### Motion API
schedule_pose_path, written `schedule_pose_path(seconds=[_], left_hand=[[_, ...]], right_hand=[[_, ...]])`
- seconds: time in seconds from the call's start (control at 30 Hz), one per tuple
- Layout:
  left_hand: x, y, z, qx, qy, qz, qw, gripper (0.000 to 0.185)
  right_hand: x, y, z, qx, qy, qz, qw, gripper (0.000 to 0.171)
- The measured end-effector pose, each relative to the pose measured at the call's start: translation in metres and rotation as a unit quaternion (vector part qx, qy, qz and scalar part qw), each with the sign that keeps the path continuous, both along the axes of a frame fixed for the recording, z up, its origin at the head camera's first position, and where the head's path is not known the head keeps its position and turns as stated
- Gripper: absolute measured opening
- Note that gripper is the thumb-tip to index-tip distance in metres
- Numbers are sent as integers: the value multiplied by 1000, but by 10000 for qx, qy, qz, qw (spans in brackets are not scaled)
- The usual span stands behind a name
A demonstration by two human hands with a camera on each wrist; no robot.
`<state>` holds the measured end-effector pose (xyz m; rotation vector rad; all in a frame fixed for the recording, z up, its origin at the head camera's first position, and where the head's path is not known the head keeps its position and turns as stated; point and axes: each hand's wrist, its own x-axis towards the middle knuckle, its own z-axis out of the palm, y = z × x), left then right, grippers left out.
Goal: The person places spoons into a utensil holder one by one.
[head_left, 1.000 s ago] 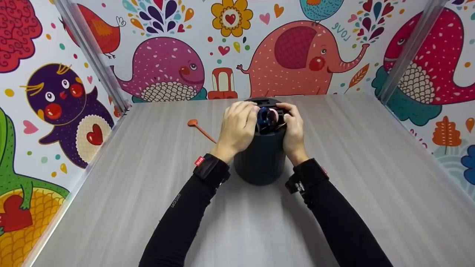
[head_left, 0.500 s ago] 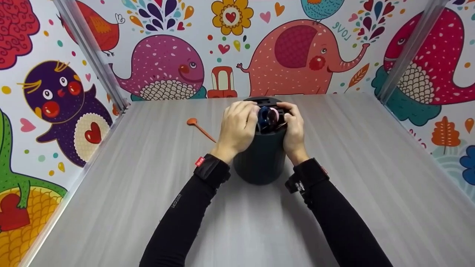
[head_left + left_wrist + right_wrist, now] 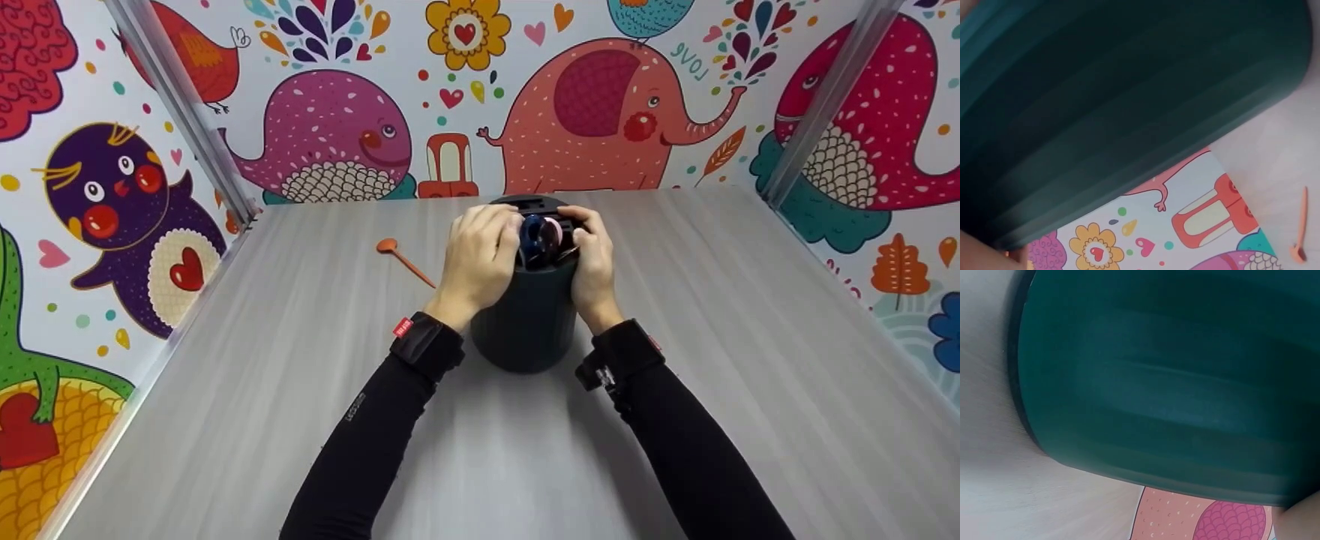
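1. At mid-surface (image 3: 675,390) a dark teal cylindrical holder (image 3: 529,322) is stood upright, with slots seen in its top.
2. Left hand (image 3: 480,259) is curled over the holder's top-left rim; right hand (image 3: 592,262) is curled at the top-right. Between the fingertips, small blue and pink round pieces (image 3: 541,238) are pinched or steadied at the top; exact grip cannot be told.
3. Step judged: pieces being seated into the holder's top, nearly in. Next move likely calls for a straight downward push with the holder kept steady.
4. Orange spoon-like stick (image 3: 405,259) is left lying on the surface, to the left of the holder, apart from it.
5. Head view shows both hands and the top; both wrist views are filled by the holder's wall (image 3: 1129,112) (image 3: 1174,394), fingers hardly seen. Left wrist view also catches the orange stick (image 3: 1301,236) and the patterned back wall (image 3: 1196,225).
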<state>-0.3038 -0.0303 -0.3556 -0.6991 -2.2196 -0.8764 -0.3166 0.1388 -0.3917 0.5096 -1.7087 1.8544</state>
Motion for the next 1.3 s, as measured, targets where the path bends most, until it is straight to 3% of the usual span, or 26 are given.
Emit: schedule_pose_path(seconds=[0.4,0.67,0.9,1.1,1.2,1.3], left_hand=[[1,1,-4,92,92,-52,9999,42],[0,-4,-12,164,96,-318,9993,44],[-2,-12,-16,294,147,-554,9979,77],[-12,-30,-28,761,-284,-497,9955,85],[-23,-45,-35,822,-752,-222,9935,76],[-35,-60,-41,574,-1304,283,9894,61]], right_hand=[[0,1,-4,-73,1,74,9999,45],[1,0,-6,-32,-130,-25,9999,44],[-1,2,-2,-53,-76,-43,9999,44],[-2,1,0,-66,-73,-29,9999,44],[-2,0,0,-79,-109,-27,9999,44],[-1,-1,0,-58,-109,-47,9999,44]])
